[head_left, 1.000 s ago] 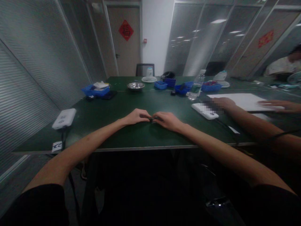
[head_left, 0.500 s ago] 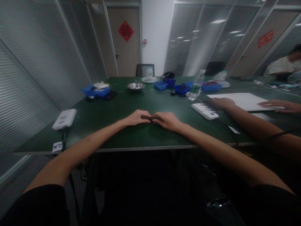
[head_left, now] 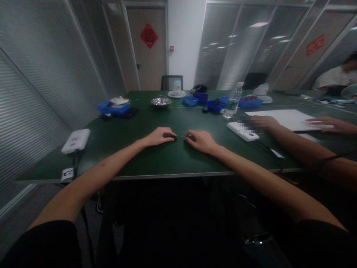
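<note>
Above the near part of the green table [head_left: 167, 160], my left hand [head_left: 159, 137] pinches a small dark piece [head_left: 175, 138] between thumb and fingertips. Across a short gap, my right hand [head_left: 202, 141] is closed on a thin, slender thing [head_left: 182, 137] whose narrow end points left toward that dark piece. Fingers cover most of both things, and their exact kind is too small and blurred to make out.
At left lies a white power bank [head_left: 76, 141] with a cable. A metal bowl [head_left: 161, 102], blue trays [head_left: 190, 101] and a water bottle [head_left: 233, 102] stand farther back. At right, a co-worker's hands [head_left: 264, 122] rest by white paper [head_left: 290, 118] and another white device [head_left: 242, 131].
My hands, which were together at one slim dark object, have moved apart. The left shifted slightly left, the right slightly right, with a gap between them now.
</note>
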### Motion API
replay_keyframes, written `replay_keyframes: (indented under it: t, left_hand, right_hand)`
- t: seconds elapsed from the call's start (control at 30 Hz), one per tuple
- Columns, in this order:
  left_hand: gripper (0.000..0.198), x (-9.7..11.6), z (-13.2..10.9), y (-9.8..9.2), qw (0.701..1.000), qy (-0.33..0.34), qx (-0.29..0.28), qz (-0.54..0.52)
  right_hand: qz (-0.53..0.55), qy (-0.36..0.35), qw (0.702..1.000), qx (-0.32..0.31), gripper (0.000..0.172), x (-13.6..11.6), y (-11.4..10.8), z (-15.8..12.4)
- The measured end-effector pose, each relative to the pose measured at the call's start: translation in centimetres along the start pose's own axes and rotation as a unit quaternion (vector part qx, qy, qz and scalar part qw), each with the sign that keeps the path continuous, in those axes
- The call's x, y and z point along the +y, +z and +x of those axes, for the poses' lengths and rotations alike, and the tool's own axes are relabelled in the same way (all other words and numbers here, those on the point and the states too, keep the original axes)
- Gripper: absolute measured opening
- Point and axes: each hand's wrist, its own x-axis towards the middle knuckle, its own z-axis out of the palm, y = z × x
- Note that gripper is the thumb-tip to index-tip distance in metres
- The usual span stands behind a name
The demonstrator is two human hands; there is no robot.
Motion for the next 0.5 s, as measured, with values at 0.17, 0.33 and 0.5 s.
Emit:
replay_keyframes:
  t: [0.17, 0.33, 0.5]
  left_hand:
    - [0.035, -3.4, -1.3, -3.4, 0.994, -0.079, 0.037, 0.072]
    - [0.037, -8.5, -5.7, -9.1, 0.958, -0.204, 0.117, 0.166]
    - [0.038, -11.7, -11.0, -13.2, 0.868, -0.350, 0.215, 0.278]
  right_hand:
    - [0.001, 0.001, 1.000, -0.021, 0.033, 0.0, -0.6, -0.1]
    - [-0.054, -0.050, 0.995, -0.064, 0.034, -0.3, -1.4, -0.4]
    - [-0.096, -0.078, 0.988, -0.090, 0.034, -3.1, -2.0, -1.9]
